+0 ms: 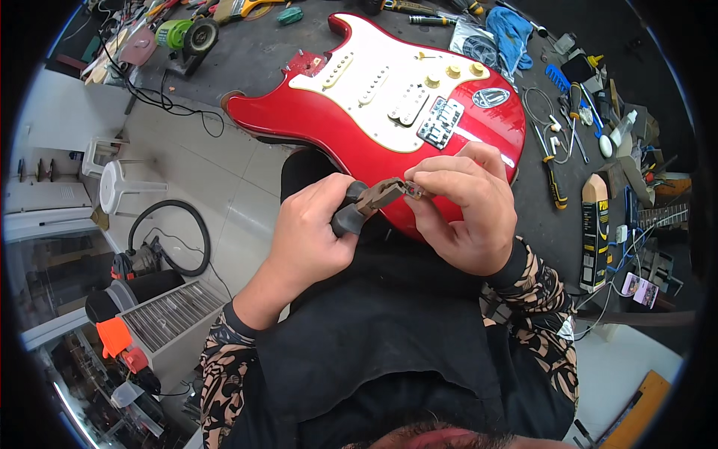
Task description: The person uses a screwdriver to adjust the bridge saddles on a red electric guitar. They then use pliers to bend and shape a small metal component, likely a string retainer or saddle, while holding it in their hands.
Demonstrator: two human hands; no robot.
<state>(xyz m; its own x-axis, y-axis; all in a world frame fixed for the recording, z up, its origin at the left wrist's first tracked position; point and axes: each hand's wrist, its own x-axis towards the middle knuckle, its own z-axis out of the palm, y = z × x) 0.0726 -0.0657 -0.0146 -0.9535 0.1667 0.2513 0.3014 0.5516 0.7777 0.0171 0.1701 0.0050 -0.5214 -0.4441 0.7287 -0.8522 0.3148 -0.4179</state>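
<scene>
My left hand [310,228] is closed round the dark handles of a pair of pliers [380,194], whose worn metal jaws point right. At the jaw tips is a small metal part [413,190], pinched between the thumb and fingers of my right hand [470,209]. Its exact kind is too small to make out. Just beyond both hands lies a red electric guitar body [299,120] with a white pickguard [366,52], pickups and several gold knobs. Its metal bridge [441,122] sits close above my right fingers. No neck is fitted in the body's pocket.
Screwdrivers [553,183], cables and small parts crowd the bench's right side, with a black-and-yellow box [595,232] and a phone [640,290]. A green-bodied tool [176,34] stands at the back left. A white stool [120,187] and a vacuum hose [208,239] are on the floor.
</scene>
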